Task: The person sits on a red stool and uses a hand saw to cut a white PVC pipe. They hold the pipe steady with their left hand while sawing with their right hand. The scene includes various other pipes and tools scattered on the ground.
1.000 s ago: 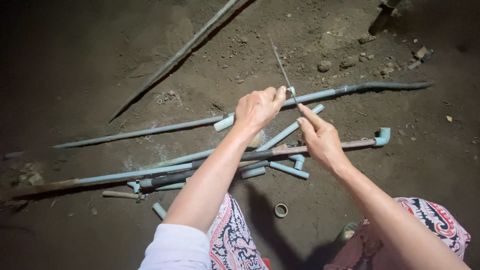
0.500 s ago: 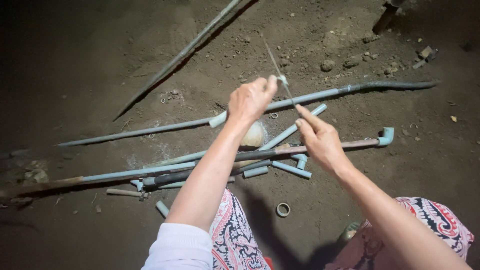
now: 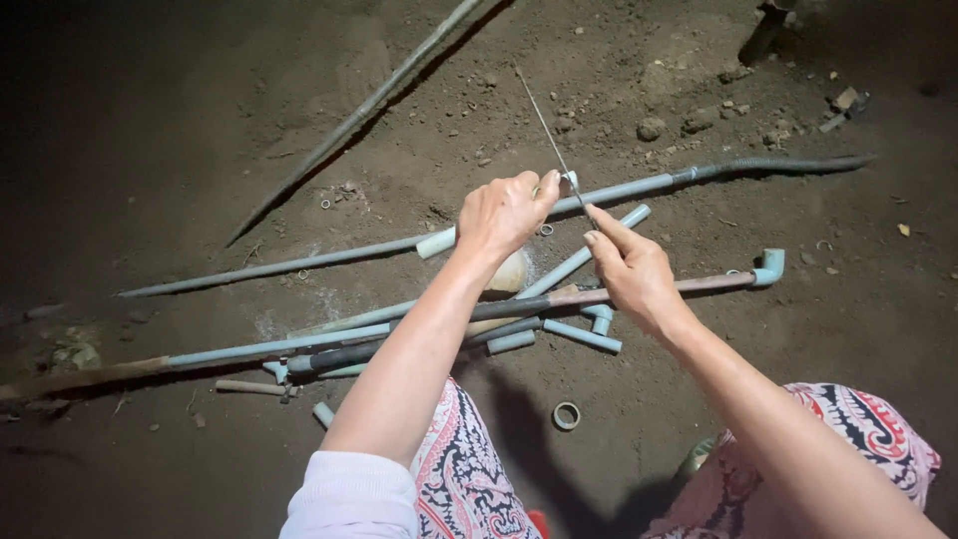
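My left hand [image 3: 507, 212] is closed around a small pale pipe fitting [image 3: 567, 181], held above the dirt ground. My right hand [image 3: 631, 269] pinches the lower end of a thin metal blade [image 3: 547, 137] that slants up and away across the fitting. Both hands are raised over a scatter of light blue plastic pipes [image 3: 559, 271]. A round pale object [image 3: 509, 273] lies on the ground just under my left wrist, mostly hidden.
A long pipe with a dark corrugated end [image 3: 699, 177] crosses behind the hands. A pipe with an elbow fitting [image 3: 768, 268] lies to the right. Short pipe offcuts [image 3: 582, 337] and a small ring [image 3: 566, 415] lie near my patterned knees. A long stick [image 3: 359, 115] slants at upper left.
Both hands have risen slightly with the fitting and blade. The right hand has shifted a little along the blade's line; the pipes on the ground have not moved.
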